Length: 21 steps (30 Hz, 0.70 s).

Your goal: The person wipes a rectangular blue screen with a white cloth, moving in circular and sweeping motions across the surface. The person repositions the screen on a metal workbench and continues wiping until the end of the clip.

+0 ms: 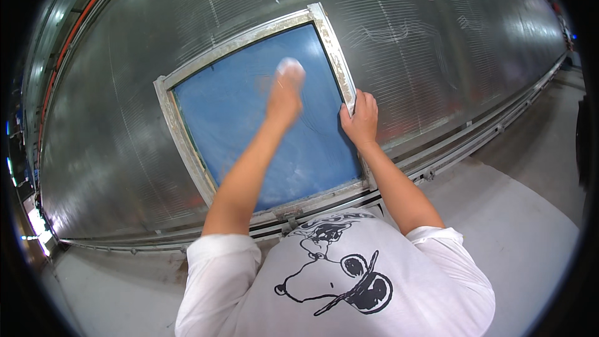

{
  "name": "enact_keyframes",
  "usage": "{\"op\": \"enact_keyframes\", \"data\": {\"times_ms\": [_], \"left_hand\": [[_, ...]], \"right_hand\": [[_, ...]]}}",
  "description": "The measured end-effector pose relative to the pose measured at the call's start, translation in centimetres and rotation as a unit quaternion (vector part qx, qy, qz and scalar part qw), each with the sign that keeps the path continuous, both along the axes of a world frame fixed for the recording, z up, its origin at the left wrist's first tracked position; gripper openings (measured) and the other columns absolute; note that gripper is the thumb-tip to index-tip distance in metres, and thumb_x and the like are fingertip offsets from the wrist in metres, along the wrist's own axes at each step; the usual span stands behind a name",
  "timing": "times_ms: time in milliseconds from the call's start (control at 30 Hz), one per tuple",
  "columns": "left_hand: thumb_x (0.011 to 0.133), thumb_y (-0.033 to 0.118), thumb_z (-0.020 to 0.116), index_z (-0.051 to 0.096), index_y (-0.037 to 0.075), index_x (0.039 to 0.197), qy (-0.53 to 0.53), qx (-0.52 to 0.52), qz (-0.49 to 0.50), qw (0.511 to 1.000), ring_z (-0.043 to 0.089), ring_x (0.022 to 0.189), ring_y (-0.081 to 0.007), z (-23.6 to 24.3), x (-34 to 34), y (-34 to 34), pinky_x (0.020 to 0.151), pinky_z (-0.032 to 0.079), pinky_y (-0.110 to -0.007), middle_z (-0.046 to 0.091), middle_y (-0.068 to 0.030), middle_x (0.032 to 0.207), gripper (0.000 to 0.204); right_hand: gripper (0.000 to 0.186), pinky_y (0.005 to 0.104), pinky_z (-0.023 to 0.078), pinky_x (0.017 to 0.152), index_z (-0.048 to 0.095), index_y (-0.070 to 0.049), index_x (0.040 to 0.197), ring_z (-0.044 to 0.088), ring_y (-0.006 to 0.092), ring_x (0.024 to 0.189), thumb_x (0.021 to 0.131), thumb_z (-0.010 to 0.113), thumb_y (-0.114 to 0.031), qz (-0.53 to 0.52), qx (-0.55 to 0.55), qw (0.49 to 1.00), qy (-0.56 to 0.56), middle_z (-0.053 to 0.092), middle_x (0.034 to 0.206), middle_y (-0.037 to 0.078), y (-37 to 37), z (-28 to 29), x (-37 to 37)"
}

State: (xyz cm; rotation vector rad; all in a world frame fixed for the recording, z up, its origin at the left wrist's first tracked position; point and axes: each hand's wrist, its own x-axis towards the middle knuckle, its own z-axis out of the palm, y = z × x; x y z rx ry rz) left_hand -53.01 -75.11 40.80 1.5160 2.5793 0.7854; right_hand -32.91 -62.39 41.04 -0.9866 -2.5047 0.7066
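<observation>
Head: left hand (284,95) presses cloth (291,66), seemingly, on screen (237,112).

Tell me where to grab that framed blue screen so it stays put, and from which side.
Probably grip the right rail of the framed blue screen, coming in from its right edge. That pale metal rail is narrow and raised, so fingers can curl over it, as the right hand does. The left hand presses a pale cloth on the mesh, so avoid the flexible blue middle.
</observation>
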Motion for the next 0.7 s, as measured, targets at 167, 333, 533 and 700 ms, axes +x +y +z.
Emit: {"op": "enact_keyframes", "data": {"times_ms": [167, 333, 533, 700], "left_hand": [[0.093, -0.002, 0.051, 0.059, -0.001, 0.136, -0.129, -0.033, -0.268, 0.954, 0.05, 0.139, -0.0408, 2.1, 9.3, -8.4, 0.118, 0.04, -0.048, 0.055, -0.0215, 0.148, 0.044], [0.096, 0.0, 0.051, 0.06, 0.001, 0.136, 0.061, -0.021, 0.061, 0.996, 0.05, 0.139, -0.0401, 0.7, 1.0, -6.1, 0.119, 0.038, -0.048, 0.056, -0.0226, 0.146, 0.042], [0.092, -0.001, 0.055, 0.061, 0.005, 0.139, -0.127, -0.03, -0.236, 0.963, 0.05, 0.141, -0.036, 0.3, 18.8, -8.6, 0.121, 0.038, -0.046, 0.057, -0.0185, 0.148, 0.047], [0.091, -0.004, 0.053, 0.063, 0.004, 0.136, -0.218, -0.053, -0.041, 0.974, 0.054, 0.138, -0.0338, 3.0, 19.6, -13.4, 0.118, 0.043, -0.045, 0.059, -0.0158, 0.147, 0.046]], "right_hand": [[0.052, 0.0488, 0.044, 0.096, 0.056, 0.002, 0.129, 0.055, 0.0382, 0.11, 0.084, 0.071, -0.021, -0.015, 0.0, 1.0, 0.006, 0.057, 0.115, 0.018, 0.3, -0.1, 0.1], [0.049, 0.0486, 0.044, 0.097, 0.058, 0.002, 0.126, 0.055, 0.038, 0.11, 0.086, 0.07, -0.024, -0.017, 0.002, 1.0, 0.007, 0.057, 0.114, 0.018, 0.4, -0.2, 0.3], [0.047, 0.0505, 0.045, 0.094, 0.062, -0.001, 0.12, 0.057, 0.0384, 0.108, 0.09, 0.071, -0.035, -0.028, -0.017, 0.999, 0.028, 0.059, 0.111, 0.018, 0.8, -1.5, 0.0], [0.042, 0.0528, 0.045, 0.088, 0.061, 0.0, 0.109, 0.057, 0.0431, 0.1, 0.082, 0.079, -0.025, 0.006, 0.033, 0.999, 0.036, 0.059, 0.105, 0.022, 0.8, -1.6, 0.2]]}}
